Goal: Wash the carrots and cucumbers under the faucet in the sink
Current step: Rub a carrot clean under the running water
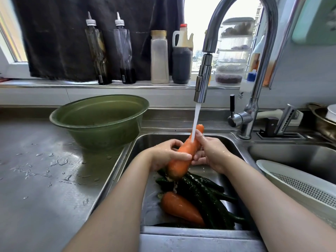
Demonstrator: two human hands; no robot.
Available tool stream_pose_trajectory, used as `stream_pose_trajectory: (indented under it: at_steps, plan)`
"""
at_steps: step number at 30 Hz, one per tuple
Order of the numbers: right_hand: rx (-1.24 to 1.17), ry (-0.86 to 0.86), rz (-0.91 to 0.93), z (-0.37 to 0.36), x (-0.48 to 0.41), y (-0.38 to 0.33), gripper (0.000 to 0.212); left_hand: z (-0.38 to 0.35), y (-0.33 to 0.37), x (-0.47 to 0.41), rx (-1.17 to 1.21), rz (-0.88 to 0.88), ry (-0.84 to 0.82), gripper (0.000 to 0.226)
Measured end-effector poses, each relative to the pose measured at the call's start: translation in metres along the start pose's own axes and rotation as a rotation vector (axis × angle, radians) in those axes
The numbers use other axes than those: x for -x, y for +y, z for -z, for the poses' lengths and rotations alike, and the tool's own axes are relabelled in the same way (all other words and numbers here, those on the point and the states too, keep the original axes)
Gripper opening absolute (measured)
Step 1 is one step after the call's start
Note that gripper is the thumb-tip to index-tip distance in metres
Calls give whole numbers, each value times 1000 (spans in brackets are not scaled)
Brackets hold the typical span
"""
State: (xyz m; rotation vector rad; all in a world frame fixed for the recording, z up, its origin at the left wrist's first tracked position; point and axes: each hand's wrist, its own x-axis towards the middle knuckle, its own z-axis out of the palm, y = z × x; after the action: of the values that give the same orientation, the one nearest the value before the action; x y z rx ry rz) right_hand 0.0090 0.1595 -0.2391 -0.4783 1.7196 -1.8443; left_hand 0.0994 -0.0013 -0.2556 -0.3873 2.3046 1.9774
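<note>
Head view: In the middle of the picture, two wet hands hold one big carrot [183, 155] over the sink [200, 231]. The left hand [167, 153] wraps its fingers and thumb around the fat lower part of the carrot. The right hand [211, 153] holds the thinner upper part, with the thumb on one side and the fingers curled under it. The carrot is tilted, with its thin tip pointing up and to the right and its fat end pointing down.

The faucet [203, 79] curves down from the upper right of the picture. A white stream of water [195, 120] falls from it and hits the carrot near the tip. Water drips off the carrot's fat end.

Lower in the picture, at the bottom of the sink, lies the other carrot [181, 208]. It is touching a pile of dark green cucumbers [205, 193] just to its right.

To the left of the sink, a green bowl [101, 120] sits on the wet metal counter [45, 170]. At the right edge, a white strainer [300, 184] leans in a second basin. Along the top, bottles [98, 51] stand in a row on a ledge by the window.
</note>
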Motion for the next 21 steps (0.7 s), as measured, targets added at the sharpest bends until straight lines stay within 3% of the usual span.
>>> stream_pose_trajectory:
  at_steps: [4,7,11,14,21]
  plan:
    - [-66,-46,-2,-1,-2,1,39,8,-1,5,35,-49,56,68]
    - [-72,-171,27,-1,-1,2,19,15,-3,9,86,-61,90,64]
    - [-120,-197,13,2,0,3,42,16,-1,15,167,-11,39,56]
    - [-195,-187,-5,6,-3,2,44,8,1,17,260,19,10,32]
    - [-228,-218,-11,10,-4,0,20,1,2,14,368,49,0,42]
